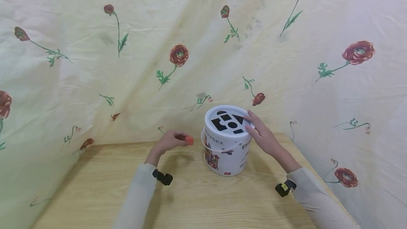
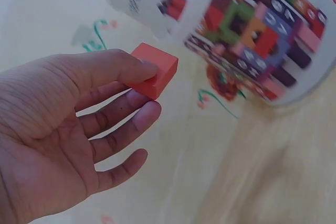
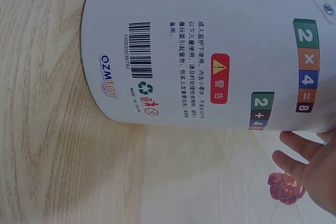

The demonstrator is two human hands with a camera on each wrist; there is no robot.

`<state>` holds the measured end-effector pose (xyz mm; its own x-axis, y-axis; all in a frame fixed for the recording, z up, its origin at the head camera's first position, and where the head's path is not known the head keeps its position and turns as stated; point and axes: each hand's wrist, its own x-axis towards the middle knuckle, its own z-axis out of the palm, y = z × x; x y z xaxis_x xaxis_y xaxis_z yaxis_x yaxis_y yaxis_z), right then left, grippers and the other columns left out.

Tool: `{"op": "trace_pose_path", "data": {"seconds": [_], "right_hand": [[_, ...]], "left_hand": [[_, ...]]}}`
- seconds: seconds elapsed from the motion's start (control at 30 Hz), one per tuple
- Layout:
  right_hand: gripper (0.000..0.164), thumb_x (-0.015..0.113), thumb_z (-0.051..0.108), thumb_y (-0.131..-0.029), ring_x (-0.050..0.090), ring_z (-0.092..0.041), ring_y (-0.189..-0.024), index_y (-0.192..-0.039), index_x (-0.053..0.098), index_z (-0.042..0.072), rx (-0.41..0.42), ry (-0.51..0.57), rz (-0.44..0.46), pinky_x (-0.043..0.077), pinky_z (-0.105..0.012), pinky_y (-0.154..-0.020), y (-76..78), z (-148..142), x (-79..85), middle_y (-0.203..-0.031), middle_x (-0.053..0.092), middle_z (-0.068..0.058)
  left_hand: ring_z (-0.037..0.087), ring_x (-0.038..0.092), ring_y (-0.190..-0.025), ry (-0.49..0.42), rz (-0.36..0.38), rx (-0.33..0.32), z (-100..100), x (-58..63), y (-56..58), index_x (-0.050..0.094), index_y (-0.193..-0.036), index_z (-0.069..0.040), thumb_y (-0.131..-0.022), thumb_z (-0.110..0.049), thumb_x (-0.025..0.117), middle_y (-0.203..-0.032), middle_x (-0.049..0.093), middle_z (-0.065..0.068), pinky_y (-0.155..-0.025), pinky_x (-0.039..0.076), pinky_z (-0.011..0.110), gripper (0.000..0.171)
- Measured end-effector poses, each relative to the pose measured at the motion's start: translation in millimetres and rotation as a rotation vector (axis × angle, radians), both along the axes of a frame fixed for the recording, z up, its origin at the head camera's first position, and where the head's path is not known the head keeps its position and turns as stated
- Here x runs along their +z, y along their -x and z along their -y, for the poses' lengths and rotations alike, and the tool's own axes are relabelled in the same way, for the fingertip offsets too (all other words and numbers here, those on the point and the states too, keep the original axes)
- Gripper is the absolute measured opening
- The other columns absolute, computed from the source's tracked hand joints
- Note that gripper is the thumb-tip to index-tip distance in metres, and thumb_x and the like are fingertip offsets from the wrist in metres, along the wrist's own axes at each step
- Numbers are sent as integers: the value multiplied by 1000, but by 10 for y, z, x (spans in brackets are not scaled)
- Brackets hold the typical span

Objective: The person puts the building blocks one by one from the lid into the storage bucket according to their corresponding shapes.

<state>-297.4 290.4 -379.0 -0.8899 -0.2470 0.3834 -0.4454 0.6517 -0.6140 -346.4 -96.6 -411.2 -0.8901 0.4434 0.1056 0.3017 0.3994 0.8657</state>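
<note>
A white toy-block bucket [image 1: 226,162] stands upright on the table, its lid [image 1: 233,110] pierced with several dark shaped holes. To its left, my left hand [image 1: 168,142] pinches a small red block [image 1: 189,140] between thumb and forefinger. In the left wrist view the block [image 2: 166,62] shows flat faces and sharp edges, apart from the bucket, while the other fingers are loosely bent. My right hand [image 1: 264,134] rests on the lid's right rim with fairly straight fingers. The right wrist view shows only part of that hand [image 3: 314,167] by the bucket's upper side, its fingertips partly out of frame.
The light wooden table [image 1: 95,186] runs up to a flower-printed cloth [image 1: 140,80] hanging behind and at both sides. A thin white handle [image 1: 219,150] hangs down across the bucket's front. Dark wrist cameras [image 1: 163,177] sit on both forearms.
</note>
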Motion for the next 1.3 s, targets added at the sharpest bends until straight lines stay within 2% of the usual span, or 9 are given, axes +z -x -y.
{"op": "trace_pose_path", "data": {"seconds": [0.17,0.4,0.73,1.03,1.3], "right_hand": [[55,40,36,-109,22,-44,-154,-157,36,9,1,1,1,32,-69,-113,-2,-2,-2,-172,15,-12],[54,40,36,-109,22,-44,-154,-156,37,9,3,4,-2,32,-69,-113,9,-2,-2,-172,15,-12],[54,41,35,-109,22,-45,-154,-156,36,9,3,0,-4,32,-70,-114,18,-8,-7,-171,16,-13],[54,41,36,-109,22,-44,-154,-156,37,10,2,-3,1,32,-70,-114,15,-10,-4,-171,15,-12],[56,42,37,-109,21,-47,-153,-157,36,9,14,-17,22,28,-72,-114,-14,-18,35,-171,15,-14]], "left_hand": [[19,66,-96,-33,-50,1,-83,192,-37,73,-118,0,-89,-11,76,-110,73,16,-83,56,30,31],[21,67,-94,-88,-105,55,-204,458,-137,72,-120,-2,-90,-15,77,-110,73,16,-81,55,29,33],[25,66,-103,-170,-162,82,-376,710,-223,71,-125,-11,-92,-22,77,-116,72,11,-89,57,35,35],[22,67,-107,-190,-189,45,-646,843,-276,72,-123,-11,-91,-24,78,-113,73,7,-96,56,39,35],[19,66,-101,-173,-232,-28,-933,859,-328,73,-120,-12,-90,-21,78,-107,74,5,-93,55,36,31]]}}
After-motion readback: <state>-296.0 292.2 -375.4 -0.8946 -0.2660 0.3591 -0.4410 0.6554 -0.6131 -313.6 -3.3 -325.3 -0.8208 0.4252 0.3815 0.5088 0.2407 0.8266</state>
